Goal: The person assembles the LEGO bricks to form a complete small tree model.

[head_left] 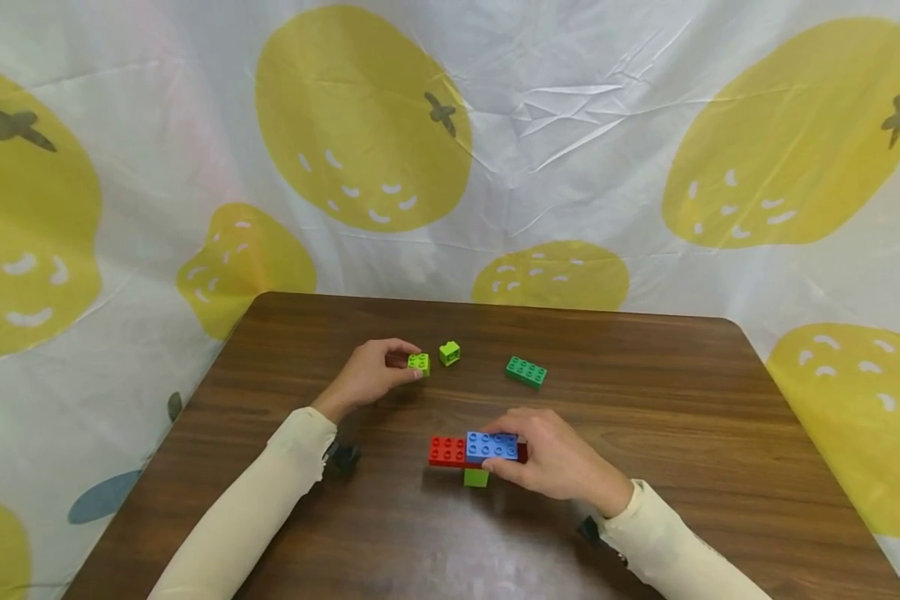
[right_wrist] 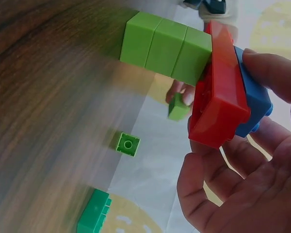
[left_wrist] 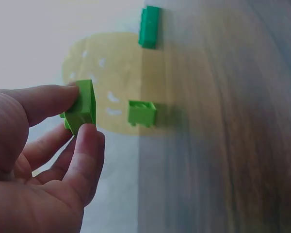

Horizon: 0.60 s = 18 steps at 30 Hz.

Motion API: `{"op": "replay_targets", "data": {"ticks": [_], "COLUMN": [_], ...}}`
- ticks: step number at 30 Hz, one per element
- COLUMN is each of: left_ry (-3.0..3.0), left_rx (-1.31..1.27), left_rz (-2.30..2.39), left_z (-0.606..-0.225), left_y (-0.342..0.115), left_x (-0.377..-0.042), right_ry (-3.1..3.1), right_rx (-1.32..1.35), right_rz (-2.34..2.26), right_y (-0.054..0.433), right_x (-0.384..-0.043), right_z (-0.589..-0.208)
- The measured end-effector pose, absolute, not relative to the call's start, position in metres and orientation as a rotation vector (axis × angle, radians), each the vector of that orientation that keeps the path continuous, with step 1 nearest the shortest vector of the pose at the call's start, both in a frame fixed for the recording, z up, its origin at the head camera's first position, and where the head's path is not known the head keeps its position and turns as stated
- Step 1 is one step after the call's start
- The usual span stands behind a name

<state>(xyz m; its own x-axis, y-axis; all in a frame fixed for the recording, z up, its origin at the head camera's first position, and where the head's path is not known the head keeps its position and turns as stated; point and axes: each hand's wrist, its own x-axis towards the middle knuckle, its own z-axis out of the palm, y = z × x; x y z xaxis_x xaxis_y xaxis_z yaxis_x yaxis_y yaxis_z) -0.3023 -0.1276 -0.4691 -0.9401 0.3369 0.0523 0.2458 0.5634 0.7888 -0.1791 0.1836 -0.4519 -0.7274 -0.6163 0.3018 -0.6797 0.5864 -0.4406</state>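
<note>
Between thumb and fingers, my left hand pinches a small lime green toy brick with studs on top. My right hand grips a blue eight-stud brick seated on a red brick layer. Under the red layer stands a column of several lime green bricks, seen from the side in the right wrist view. The red layer overhangs the column on both sides. Just right of the left hand, another lime green brick lies on its side, its hollow underside showing.
A darker green eight-stud brick lies farther back and right on the brown wooden table. Behind the table hangs a white cloth printed with yellow fruit. Dark wrist devices show beneath both cream sleeves.
</note>
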Motion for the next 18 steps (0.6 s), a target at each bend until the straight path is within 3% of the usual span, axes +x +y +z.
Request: {"op": "replay_targets", "data": {"ticks": [18], "left_ry": [2.534], "left_rx": [0.639], "left_rz": [1.424], "left_z": [-0.435], "left_y": [-0.12], "left_x": [-0.246], "right_ry": [-2.718], "right_rx": [1.103], "right_rz": [0.866], "right_y": [0.183], "right_x": [-0.179], "right_z": [-0.451]}}
